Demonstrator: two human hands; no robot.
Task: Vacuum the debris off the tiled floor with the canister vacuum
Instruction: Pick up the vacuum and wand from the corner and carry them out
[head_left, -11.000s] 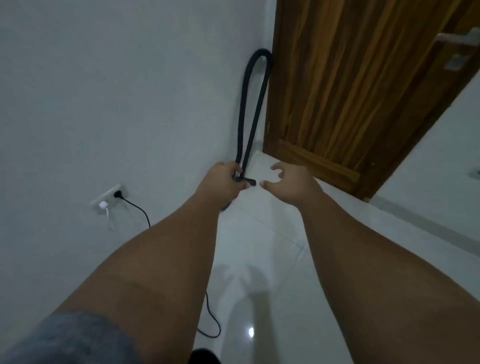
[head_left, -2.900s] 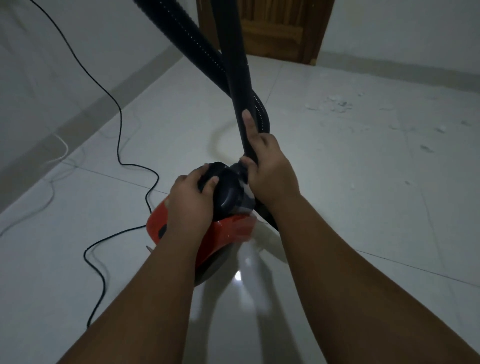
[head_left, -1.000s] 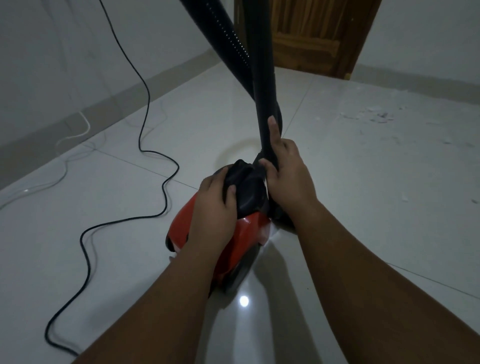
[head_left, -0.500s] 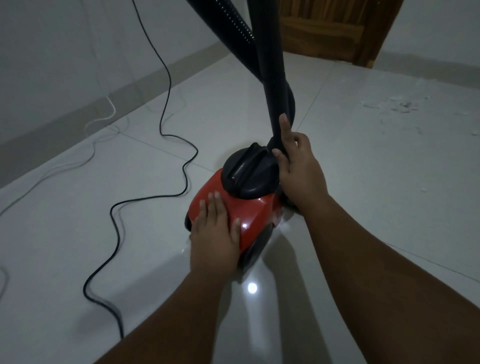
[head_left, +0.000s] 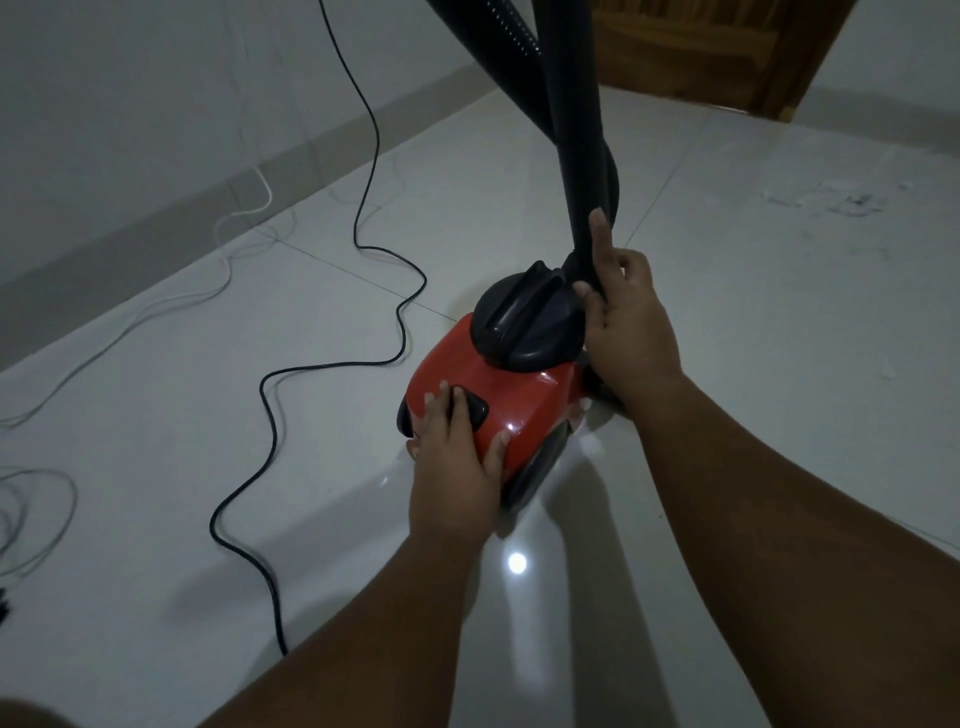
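A red canister vacuum (head_left: 524, 387) with a black domed top and carry handle (head_left: 524, 317) sits on the glossy tiled floor (head_left: 779, 338). My left hand (head_left: 457, 457) lies flat on its rear, fingers straight, fingertips on the black button (head_left: 475, 410). My right hand (head_left: 626, 322) grips the base of the black hose (head_left: 584, 171) where it joins the vacuum, index finger stretched up along it. The hose rises out of frame and loops back. White debris (head_left: 831, 200) is scattered on the tiles at the far right.
The black power cord (head_left: 332, 364) snakes across the floor left of the vacuum and up the white wall (head_left: 156, 93). White cables (head_left: 171, 301) lie along the baseboard and at the left edge. A wooden door (head_left: 701, 47) stands at the back.
My left hand slid from the black domed top down to the vacuum's red rear and now presses the black button. The right hand keeps its grip on the hose base.
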